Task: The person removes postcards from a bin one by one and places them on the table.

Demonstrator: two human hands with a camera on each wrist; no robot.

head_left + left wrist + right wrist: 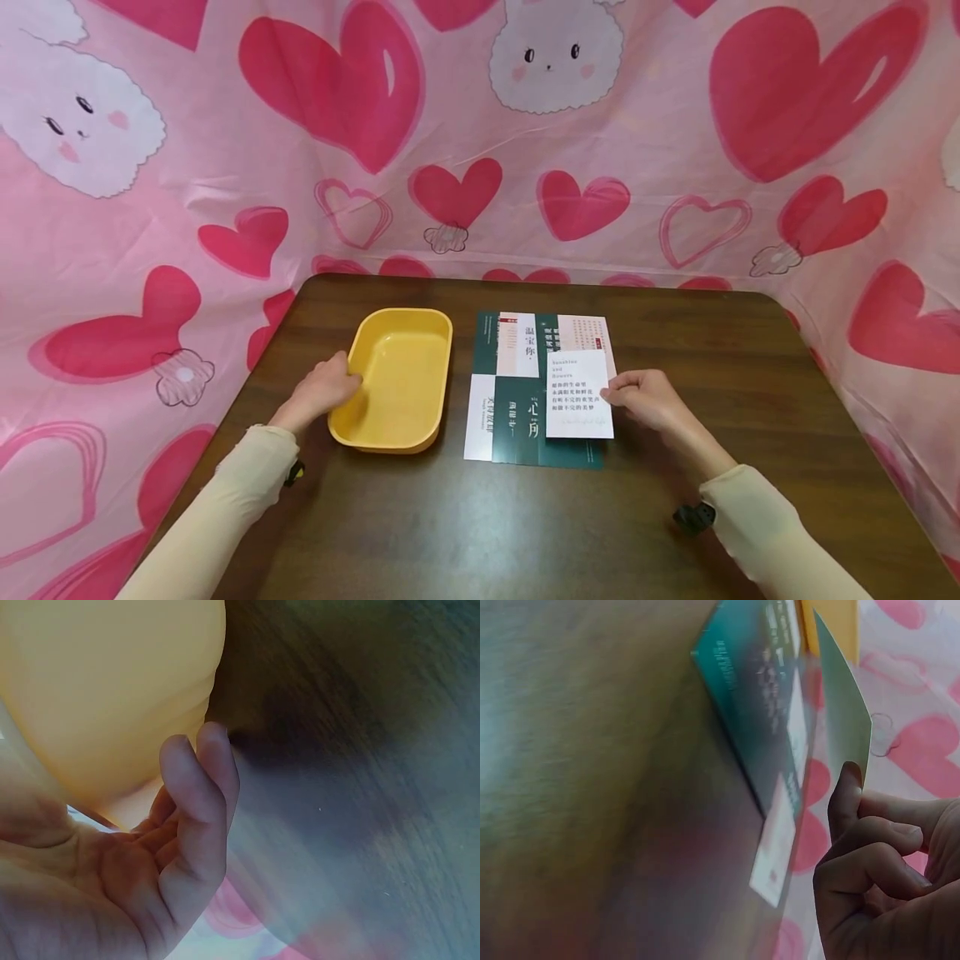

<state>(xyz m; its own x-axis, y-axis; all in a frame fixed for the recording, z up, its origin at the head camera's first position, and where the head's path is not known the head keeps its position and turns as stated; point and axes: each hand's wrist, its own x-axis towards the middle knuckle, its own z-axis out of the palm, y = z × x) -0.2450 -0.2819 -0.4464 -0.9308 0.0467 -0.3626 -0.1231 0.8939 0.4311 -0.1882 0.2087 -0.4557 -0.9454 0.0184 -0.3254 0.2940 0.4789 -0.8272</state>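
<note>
A white card [579, 408] with printed Chinese and English lines is pinched at its right edge by my right hand [647, 398]. In the right wrist view the card [844, 712] stands off the table, thumb and forefinger on its edge. Beneath it lies a patchwork of green, white and pink printed cards or sheets [513, 417]; whether they are separate pieces is hard to tell. My left hand [324, 385] grips the left rim of a yellow plastic tray [397, 383], fingers outside its wall. The left wrist view shows those fingers [193, 787] curled beside the tray.
All of this is on a dark brown wooden table [465, 525] with rounded far corners. A pink cloth [480, 133] with hearts and rabbit faces hangs around its back and sides. Each wrist wears a dark strap-on device [694, 517].
</note>
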